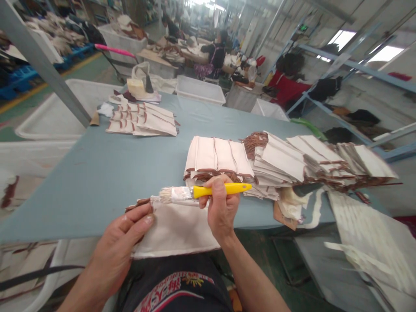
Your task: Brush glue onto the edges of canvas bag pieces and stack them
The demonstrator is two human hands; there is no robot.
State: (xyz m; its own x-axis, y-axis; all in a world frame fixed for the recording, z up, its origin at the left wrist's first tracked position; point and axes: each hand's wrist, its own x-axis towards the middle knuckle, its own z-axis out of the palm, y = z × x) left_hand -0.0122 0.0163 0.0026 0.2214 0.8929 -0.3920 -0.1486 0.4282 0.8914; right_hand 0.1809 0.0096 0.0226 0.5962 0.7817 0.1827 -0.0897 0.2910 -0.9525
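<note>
Right hand [223,212] clamped on brush [201,191], bristles at panel's upper edge. Panel [182,232] at near side of surface [107,173]; left hand [121,240] pinches its corner. Best, probably: light, even strokes, corner held taut.

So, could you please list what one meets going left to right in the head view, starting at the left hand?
Left hand, yellow-handled brush, curved white strip, pale ribbed material.
</note>
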